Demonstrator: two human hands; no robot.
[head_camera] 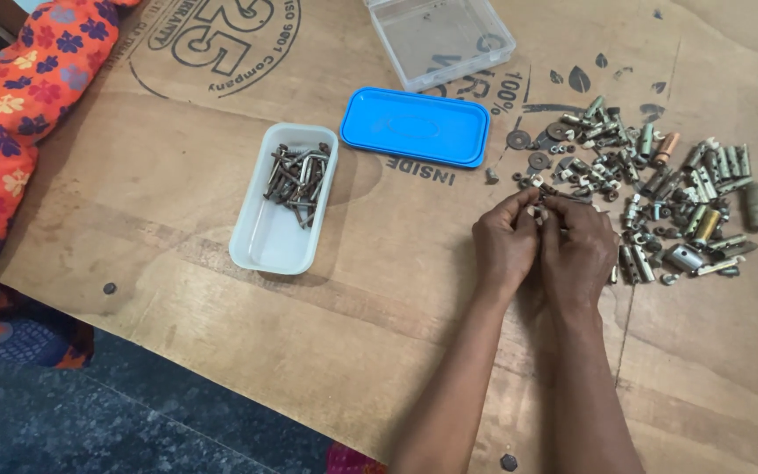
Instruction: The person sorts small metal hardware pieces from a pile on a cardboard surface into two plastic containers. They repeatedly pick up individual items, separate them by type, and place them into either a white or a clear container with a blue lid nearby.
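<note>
A plywood board (pixel 221 290) is laid out as the working surface, with a flowered cloth (pixel 10 114) at its far-left edge. The largest group on it is a wide heap of mixed metal fittings (pixel 660 202), spread out at the right and seemingly for the most part still unsorted. A blue lid (pixel 414 125) is laid flat near the middle, and a clear empty box (pixel 440 35) is set beyond it. To the left, a white tray (pixel 282 197) is seen with a small cluster of dark screws (pixel 298 180) gathered at its far end, so only a small share appears to have been picked out. At the heap's near-left edge, the left hand (pixel 506 241) and right hand (pixel 576 246) are brought together, fingertips pinched on a small pale metal piece (pixel 537 211) held between them; its exact kind cannot be told.
</note>
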